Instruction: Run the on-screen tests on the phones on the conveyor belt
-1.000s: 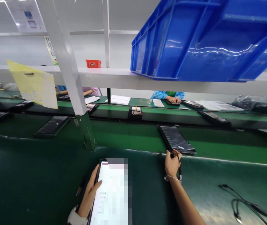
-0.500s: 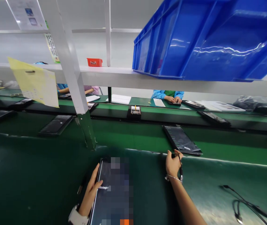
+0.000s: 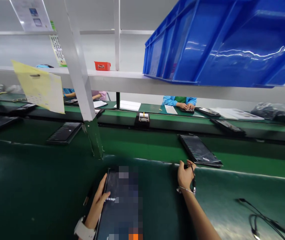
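My left hand (image 3: 97,203) grips the left edge of a dark tablet (image 3: 119,213) with a lit screen, partly pixelated, at the bottom centre. The thumb lies over the screen's edge beside a line of white text. My right hand (image 3: 186,175) is at the near table's far edge, its fingers curled around a black cable (image 3: 193,181) that hangs down by the wrist. Just beyond it, a dark tablet (image 3: 199,150) in clear film lies on the green belt, and another tablet (image 3: 66,132) lies on the belt at the left.
A blue crate (image 3: 219,46) stands on the shelf (image 3: 122,80) overhead, held by a white post (image 3: 78,66). Loose cables (image 3: 264,216) lie at the lower right. Across the belt, a person's hands (image 3: 186,106) work at a device; a yellow paper (image 3: 41,88) hangs left.
The tablets on the belt have shifted a little to the right. Both of my hands keep nearly the same places, and the view has moved slightly.
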`<state>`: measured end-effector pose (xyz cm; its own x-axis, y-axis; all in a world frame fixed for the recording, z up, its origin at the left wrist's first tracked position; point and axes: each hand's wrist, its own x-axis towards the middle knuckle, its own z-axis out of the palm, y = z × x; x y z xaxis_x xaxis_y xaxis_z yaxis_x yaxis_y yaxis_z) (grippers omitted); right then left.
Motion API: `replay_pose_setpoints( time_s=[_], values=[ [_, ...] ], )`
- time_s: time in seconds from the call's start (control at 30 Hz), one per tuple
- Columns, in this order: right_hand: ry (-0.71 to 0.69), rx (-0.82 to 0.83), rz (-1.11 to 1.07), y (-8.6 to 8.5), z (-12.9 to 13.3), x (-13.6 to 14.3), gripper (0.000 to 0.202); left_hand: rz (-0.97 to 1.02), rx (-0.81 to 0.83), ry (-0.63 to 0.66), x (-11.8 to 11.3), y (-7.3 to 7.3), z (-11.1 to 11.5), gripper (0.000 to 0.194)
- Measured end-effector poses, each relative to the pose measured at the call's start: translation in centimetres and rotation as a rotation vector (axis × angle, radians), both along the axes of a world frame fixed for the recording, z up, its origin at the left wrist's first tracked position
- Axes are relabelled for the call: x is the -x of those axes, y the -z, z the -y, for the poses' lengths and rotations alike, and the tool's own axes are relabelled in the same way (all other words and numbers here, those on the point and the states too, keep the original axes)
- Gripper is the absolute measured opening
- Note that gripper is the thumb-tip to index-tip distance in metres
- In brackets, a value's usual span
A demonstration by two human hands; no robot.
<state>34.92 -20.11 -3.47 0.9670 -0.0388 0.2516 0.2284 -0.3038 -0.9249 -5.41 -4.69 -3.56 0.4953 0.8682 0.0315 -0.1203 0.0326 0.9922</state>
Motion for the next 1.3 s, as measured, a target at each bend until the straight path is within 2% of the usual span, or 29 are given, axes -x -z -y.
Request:
replay_pose_setpoints(
  time_s=[0.33, 0.7, 1.07, 1.3],
  values=[
    [0.0, 0.008, 0.003, -0.2, 0.1, 0.0, 0.054, -0.002, -0.002, 0.014, 0.1, 0.0, 0.0, 0.071],
    [-0.005, 0.0, 0.027, -0.1, 0.0, 0.0, 0.055, -0.025, 0.032, 0.034, 0.5, -1.6, 0.5, 0.07],
    [0.0, 0.006, 0.025, 0.1, 0.0, -0.2, 0.053, -0.04, 0.019, 0.045, 0.7, -1.7, 0.7, 0.064],
    [-0.002, 0.014, 0.023, 0.3, 0.1, -0.2, 0.052, -0.12, 0.03, 0.121, 1.2, -1.6, 0.4, 0.071]
  ],
)
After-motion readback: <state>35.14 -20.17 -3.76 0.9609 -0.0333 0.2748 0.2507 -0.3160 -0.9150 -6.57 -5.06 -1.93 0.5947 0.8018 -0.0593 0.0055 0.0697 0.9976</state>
